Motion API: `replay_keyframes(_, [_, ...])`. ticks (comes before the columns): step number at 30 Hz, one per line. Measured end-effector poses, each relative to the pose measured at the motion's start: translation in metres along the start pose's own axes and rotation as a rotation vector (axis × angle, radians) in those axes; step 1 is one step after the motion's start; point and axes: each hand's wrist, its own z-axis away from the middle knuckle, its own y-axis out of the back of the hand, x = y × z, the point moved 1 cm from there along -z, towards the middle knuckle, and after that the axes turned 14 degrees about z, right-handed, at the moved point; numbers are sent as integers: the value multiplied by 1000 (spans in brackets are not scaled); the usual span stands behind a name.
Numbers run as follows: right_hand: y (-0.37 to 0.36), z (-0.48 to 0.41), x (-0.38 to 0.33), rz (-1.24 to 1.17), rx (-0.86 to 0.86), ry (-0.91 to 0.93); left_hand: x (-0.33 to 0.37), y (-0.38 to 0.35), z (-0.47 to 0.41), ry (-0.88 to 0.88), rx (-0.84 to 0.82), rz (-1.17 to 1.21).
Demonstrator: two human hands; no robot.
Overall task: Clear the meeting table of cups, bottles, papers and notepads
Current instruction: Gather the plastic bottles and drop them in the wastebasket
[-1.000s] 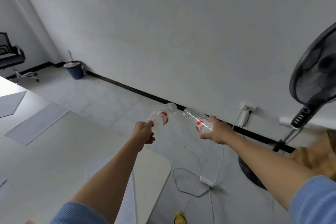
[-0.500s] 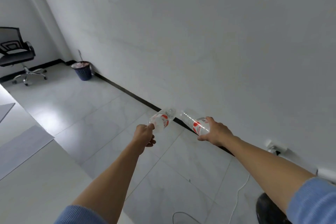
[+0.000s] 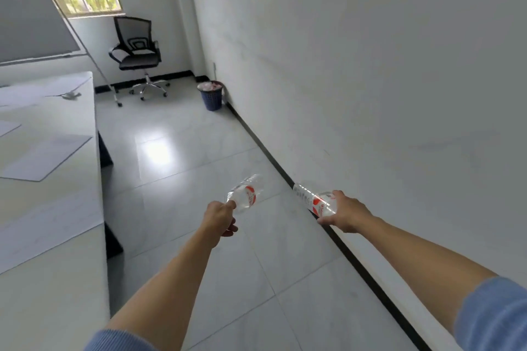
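While left hand (image 3: 219,218) grips a bottle (image 3: 246,194) and right hand (image 3: 346,215) a second bottle (image 3: 312,199), papers (image 3: 45,157) lie on the left tabletop (image 3: 57,279).

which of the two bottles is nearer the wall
The right bottle, gripped by the right hand, over the black skirting; the left bottle, in the left hand, is out over floor tiles.

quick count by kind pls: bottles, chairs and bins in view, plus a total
bottles: 2 (left bottle held by the left hand, right bottle held by the right hand)
office chair: 1
waste bin: 1
total: 4
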Motion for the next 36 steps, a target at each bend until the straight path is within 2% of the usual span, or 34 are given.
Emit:
replay_keyframes(5, [39,-105,-18,-2,-14,81,28,-20,-49,47,54,29])
replay_keyframes(10, [64,-213,-68,-31,-37,162,65,-10,-133,50,152,87])
replay_keyframes(15, [85,-330,-139,-34,-64,198,117,6,-259,62,184,93])
replay_keyframes(20, [133,-443,-211,-40,-60,183,212,32,-381,18,147,59])
replay_keyframes(23, [172,-506,-255,-7,-30,178,275,48,-449,-6,181,38])
replay_keyframes(27, [207,-580,-298,-13,5,169,330,57,-524,-23,150,55])
replay_keyframes(36, [254,-832,-405,-64,-61,165,444,71,-773,-6,163,119])
